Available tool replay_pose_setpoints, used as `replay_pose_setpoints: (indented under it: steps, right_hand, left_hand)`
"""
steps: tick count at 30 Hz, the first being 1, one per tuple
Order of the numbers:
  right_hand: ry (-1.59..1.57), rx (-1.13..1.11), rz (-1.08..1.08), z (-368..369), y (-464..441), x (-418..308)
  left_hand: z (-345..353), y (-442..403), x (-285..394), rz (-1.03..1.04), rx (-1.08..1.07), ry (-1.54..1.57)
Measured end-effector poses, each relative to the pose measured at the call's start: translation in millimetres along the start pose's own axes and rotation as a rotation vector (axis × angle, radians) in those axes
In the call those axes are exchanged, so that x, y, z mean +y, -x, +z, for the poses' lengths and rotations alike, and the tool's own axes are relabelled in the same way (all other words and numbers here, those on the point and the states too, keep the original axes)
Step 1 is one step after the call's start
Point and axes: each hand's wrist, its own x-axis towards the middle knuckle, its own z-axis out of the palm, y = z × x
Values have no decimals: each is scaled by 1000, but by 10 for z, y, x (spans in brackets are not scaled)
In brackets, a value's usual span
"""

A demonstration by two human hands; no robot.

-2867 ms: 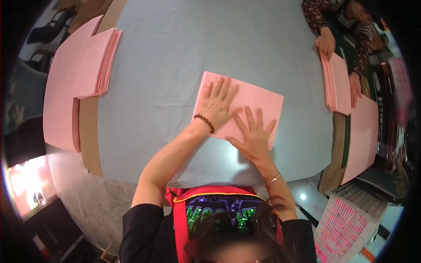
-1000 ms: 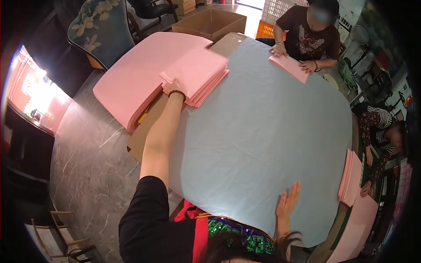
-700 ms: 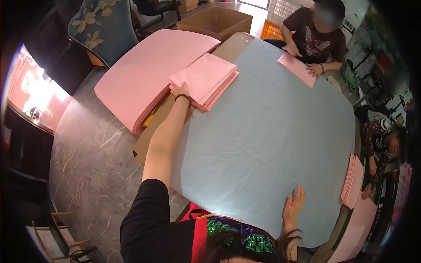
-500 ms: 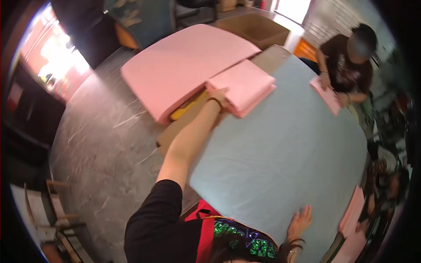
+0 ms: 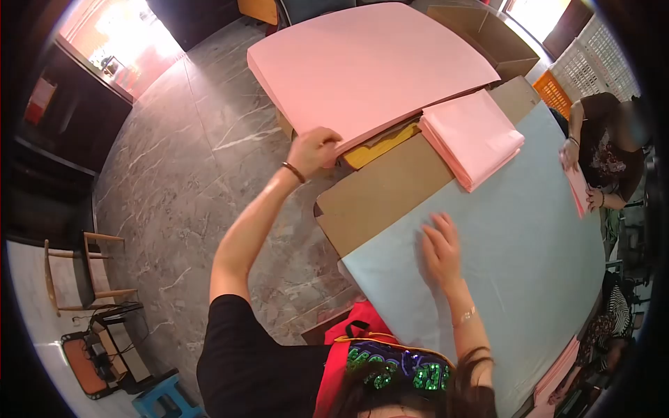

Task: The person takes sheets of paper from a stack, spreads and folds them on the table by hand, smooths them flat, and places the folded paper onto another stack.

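Note:
My left hand (image 5: 313, 150) is at the near corner of a large stack of flat pink sheets (image 5: 376, 66), its fingers curled and closed on the top sheet's corner; the fingertips are partly hidden. Over the light blue tabletop (image 5: 509, 272) my right hand (image 5: 440, 251) is held with fingers spread, holding nothing. A pile of folded pink sheets (image 5: 474, 132) lies between the big stack and me, partly on cardboard (image 5: 390, 188) and partly on the blue surface.
At the right a co-worker (image 5: 610, 139) handles a folded pink piece (image 5: 575, 184). More pink sheets (image 5: 557, 373) lie at the lower right edge. An open cardboard box (image 5: 488, 42) stands behind the stack. A blue stool (image 5: 167, 400) and wooden chair (image 5: 87, 272) are at left.
My left hand has left the folded pile and moved to the large stack's corner. My right hand has lifted and come forward over the table. The view has shifted.

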Motion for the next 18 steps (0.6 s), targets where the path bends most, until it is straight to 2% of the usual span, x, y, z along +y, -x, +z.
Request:
replay_pose_setpoints:
  steps: [1, 3, 6, 10, 12, 18]
  right_hand:
    - [-74, -18, -68, 180, -276, -70]
    - [-136, -53, -183, 535, -757, -141]
    - [-89, -50, -255, 941, -1317, -155]
    - [-183, -12, -168, 1189, -1685, -72]
    - [-361, -9, 37, 1255, -1753, -26]
    - [-309, -24, 47, 1283, -1758, -26]
  left_hand:
    - [-117, -28, -137, -5, -3, 5]
    - [-268, -76, -374, 215, -107, -268]
    - [-267, -162, -486, 306, -153, -271]
    - [-286, -332, -496, 440, -237, -332]
    - [-284, -370, -514, 459, -242, -330]
    - [-253, -381, -573, 507, -240, -340]
